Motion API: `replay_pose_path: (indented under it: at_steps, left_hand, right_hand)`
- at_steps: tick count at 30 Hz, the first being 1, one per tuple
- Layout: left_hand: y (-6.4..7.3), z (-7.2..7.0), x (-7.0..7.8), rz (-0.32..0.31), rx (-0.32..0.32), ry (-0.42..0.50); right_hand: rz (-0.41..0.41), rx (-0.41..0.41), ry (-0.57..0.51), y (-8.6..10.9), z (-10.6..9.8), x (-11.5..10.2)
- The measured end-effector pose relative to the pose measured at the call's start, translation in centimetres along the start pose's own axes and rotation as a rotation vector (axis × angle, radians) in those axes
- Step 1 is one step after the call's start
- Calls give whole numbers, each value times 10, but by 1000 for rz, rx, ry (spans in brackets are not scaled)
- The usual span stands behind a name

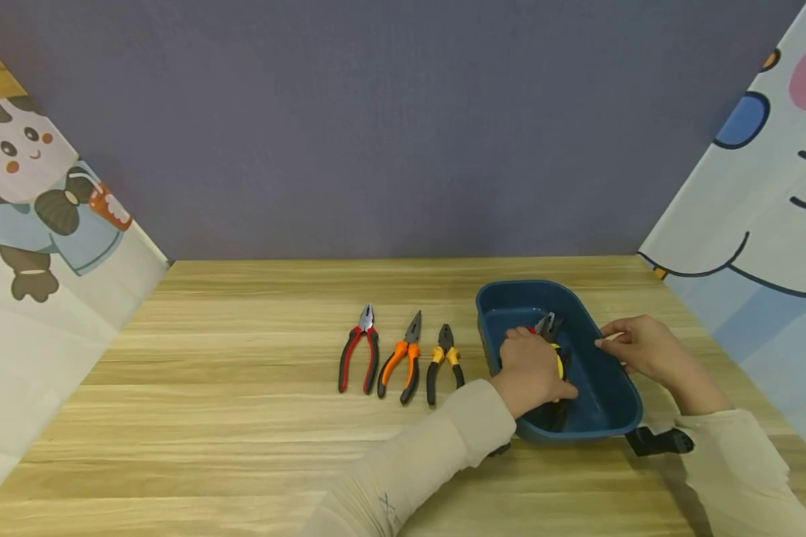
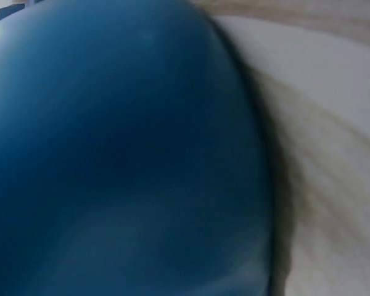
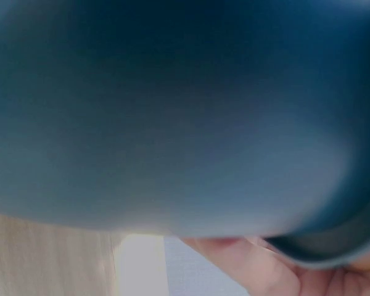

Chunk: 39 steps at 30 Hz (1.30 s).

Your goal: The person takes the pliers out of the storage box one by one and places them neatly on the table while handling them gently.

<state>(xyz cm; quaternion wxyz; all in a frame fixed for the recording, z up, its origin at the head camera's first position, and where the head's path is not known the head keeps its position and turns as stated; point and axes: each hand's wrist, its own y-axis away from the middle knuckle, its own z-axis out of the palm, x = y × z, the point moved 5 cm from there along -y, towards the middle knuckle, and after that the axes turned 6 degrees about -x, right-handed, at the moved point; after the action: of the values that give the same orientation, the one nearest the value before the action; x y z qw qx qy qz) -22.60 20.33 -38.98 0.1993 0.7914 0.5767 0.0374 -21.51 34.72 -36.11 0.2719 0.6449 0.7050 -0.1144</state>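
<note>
L hand [image 1: 533,369] over pliers [image 1: 549,326] in tray [image 1: 594,384], grip hidden, can't tell; R hand [image 1: 645,350] pinches rim [image 1: 633,389], prob. steadying pick/place; next needs firm hold.

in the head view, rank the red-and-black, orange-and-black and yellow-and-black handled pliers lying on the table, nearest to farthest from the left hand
1. Yellow-and-black-handled pliers: row's right end, beside the blue rectangular bin
2. Orange-and-black-handled pliers: middle
3. Red-and-black-handled pliers: left end, farthest

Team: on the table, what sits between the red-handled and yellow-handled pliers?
The orange-handled pliers. Shows in the head view only; neither wrist view shows them.
</note>
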Motion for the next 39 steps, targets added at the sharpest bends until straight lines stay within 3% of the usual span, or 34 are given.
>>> replay_pose_path:
  at_steps: [9,15,23,32,39]
  left_hand:
    - [-4,-1,-3,38,-6,14]
    - [-2,-5,-9,125,48,90]
    - [0,-7,-13,168,46,178]
    - [2,-8,-17,206,31,188]
    - [6,-13,-20,226,57,194]
  right_hand:
    - [-7,9,-7,1,0,0]
    - [-11,11,-2,1,0,-1]
    - [-5,20,5,1,0,0]
    - [-17,21,0,0,0,1]
    - [-17,17,-8,0,0,1]
